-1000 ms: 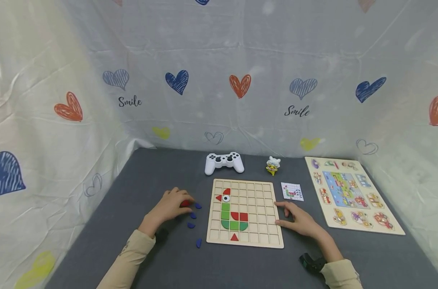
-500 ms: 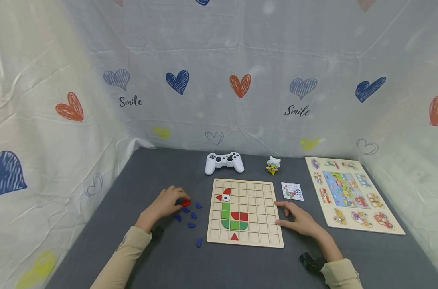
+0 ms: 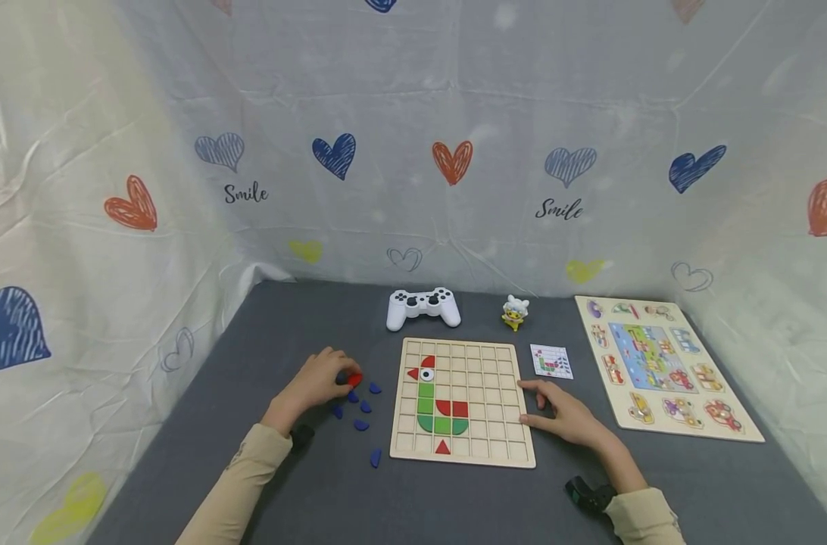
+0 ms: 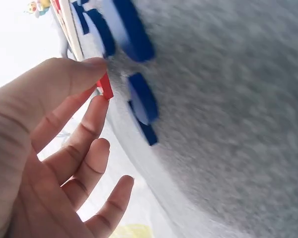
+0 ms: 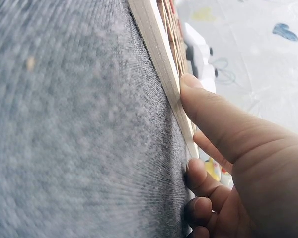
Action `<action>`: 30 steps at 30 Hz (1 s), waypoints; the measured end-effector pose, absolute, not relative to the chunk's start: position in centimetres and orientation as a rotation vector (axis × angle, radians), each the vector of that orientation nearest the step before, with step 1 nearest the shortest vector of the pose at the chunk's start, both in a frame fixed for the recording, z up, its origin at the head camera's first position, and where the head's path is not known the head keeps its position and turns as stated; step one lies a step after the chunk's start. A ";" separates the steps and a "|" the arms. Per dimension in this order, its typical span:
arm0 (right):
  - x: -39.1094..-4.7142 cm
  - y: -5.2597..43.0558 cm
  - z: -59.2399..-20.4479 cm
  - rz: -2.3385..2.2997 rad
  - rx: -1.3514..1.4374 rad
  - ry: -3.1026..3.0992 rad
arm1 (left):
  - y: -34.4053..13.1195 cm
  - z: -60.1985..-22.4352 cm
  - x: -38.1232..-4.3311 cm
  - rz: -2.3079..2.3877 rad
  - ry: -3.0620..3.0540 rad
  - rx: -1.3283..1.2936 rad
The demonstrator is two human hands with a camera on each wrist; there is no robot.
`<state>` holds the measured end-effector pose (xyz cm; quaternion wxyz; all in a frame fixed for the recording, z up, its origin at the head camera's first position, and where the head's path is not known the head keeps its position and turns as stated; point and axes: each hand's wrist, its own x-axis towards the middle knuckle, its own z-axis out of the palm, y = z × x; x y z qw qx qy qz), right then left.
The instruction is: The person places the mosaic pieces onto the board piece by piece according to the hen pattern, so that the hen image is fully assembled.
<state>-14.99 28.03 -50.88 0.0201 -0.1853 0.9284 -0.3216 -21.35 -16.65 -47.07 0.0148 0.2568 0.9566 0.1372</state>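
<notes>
Red piece (image 3: 355, 380) pinched by left hand (image 3: 314, 381); wooden board (image 3: 495, 416): left edge free.

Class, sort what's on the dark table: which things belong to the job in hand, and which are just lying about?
Likely part of the job:
red piece, pinched in the left hand
grid board, touched by the right hand
green pieces laid on it
loose blue pieces
small printed card

Apparently just lying about:
white game controller
small figurine
picture puzzle board

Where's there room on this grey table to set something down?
Bare: behind the left hand, left of the white controller; also in front of the gridded board. Crowded: the strip between hand and board, where blue pieces lie.
</notes>
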 end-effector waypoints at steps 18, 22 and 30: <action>-14.9 28.0 -50.9 -1.016 -0.592 2.879 | -11.8 -47.1 -20.4 0.411 3.003 0.825; -14.9 28.0 -50.9 -1.021 -0.596 2.880 | -10.4 -47.1 -19.9 0.429 2.987 0.877; -14.9 28.0 -51.0 -1.021 -0.602 2.883 | -8.2 -46.6 -19.3 0.480 2.953 0.967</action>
